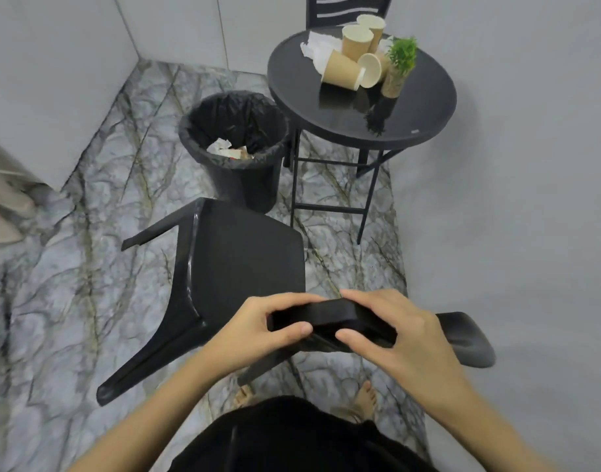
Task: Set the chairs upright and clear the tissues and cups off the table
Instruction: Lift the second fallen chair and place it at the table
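Observation:
A black plastic chair (237, 264) lies tipped on the marble floor in front of me, its legs pointing left. My left hand (258, 330) and my right hand (391, 332) both grip the top edge of its backrest. A second black chair (346, 10) stands upright behind the round black table (425, 107). On the table are several brown paper cups (355, 57), some upright and some lying on their sides, next to crumpled white tissues (317, 49).
A small potted green plant (399, 68) stands on the table by the cups. A black bin with a black liner (236, 148) holding some rubbish stands between the fallen chair and the table. Grey walls close in at right and back. My bare feet show below the chair.

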